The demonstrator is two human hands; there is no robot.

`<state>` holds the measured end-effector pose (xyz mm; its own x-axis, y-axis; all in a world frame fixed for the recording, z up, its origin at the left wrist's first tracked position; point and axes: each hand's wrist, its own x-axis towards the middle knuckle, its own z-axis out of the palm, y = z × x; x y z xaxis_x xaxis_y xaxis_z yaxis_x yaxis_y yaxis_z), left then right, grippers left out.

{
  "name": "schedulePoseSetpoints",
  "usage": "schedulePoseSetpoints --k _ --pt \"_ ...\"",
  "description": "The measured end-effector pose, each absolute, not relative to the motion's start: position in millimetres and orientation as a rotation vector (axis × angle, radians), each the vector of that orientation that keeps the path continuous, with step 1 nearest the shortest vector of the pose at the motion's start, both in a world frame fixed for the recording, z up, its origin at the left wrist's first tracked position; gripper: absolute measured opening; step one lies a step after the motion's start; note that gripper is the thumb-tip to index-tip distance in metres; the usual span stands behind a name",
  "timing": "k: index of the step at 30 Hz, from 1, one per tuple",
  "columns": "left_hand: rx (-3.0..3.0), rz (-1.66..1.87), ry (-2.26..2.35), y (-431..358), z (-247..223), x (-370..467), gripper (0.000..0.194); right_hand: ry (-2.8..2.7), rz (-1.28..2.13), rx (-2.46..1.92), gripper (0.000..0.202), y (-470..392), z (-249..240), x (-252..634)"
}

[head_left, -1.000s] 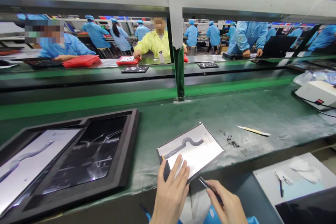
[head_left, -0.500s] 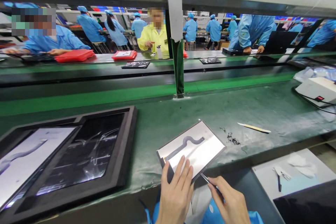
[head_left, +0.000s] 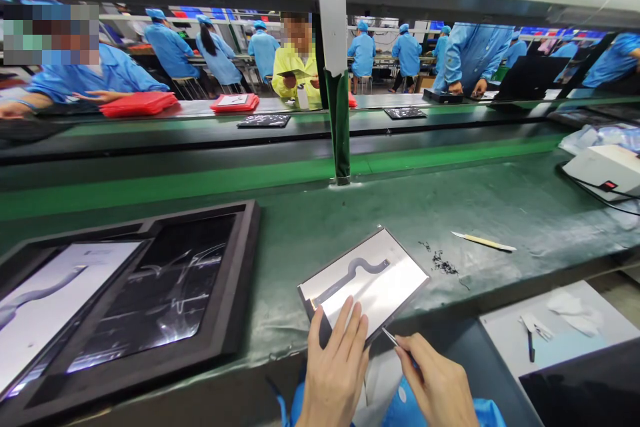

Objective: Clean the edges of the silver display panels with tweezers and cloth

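Note:
A display panel (head_left: 373, 267) with a white back and a grey curved flex cable (head_left: 345, 280) lies on the green bench near its front edge. My left hand (head_left: 336, 360) rests flat on the panel's near left corner, fingers stretched out. Pinched in my right hand (head_left: 437, 373) is a pair of tweezers (head_left: 391, 336), its tips at the panel's near edge. Right of the panel are small black scraps (head_left: 444, 263) and a yellow-handled knife (head_left: 484, 241).
At left, a black foam tray (head_left: 247, 247) holds another panel (head_left: 65, 293) and a dark glossy sheet (head_left: 165, 287). A post (head_left: 342, 127) rises from the bench's back. A white box (head_left: 603, 170) stands far right; pliers (head_left: 537, 327) lie lower right. Co-workers sit beyond the conveyor.
My hands and the panel are almost still. Across the line, the person in yellow now holds up a flat sheet, and dark pads on the conveyor have shifted slightly right.

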<state>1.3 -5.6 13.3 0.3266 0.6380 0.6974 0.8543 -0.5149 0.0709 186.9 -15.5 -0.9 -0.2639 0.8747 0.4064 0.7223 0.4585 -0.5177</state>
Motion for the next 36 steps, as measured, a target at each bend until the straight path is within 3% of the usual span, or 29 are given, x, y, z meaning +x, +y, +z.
schedulePoseSetpoints --k 6,12,16,36 --pt "-2.277 -0.937 -1.321 -6.2 15.6 0.5 0.023 -2.024 0.492 -1.418 0.027 -17.2 -2.4 186.5" --pt "-2.28 -0.908 -1.288 -5.9 12.7 -1.6 0.025 -1.488 1.426 -1.504 0.05 1.7 6.1 184.6" --pt "-2.289 -0.919 -1.283 -6.2 9.5 -2.5 0.026 -1.19 1.799 -1.411 0.059 13.4 7.6 183.5" --pt "-2.285 -0.931 -1.305 -6.8 8.3 -1.8 0.029 -1.141 1.948 -1.305 0.053 16.5 4.2 187.6"
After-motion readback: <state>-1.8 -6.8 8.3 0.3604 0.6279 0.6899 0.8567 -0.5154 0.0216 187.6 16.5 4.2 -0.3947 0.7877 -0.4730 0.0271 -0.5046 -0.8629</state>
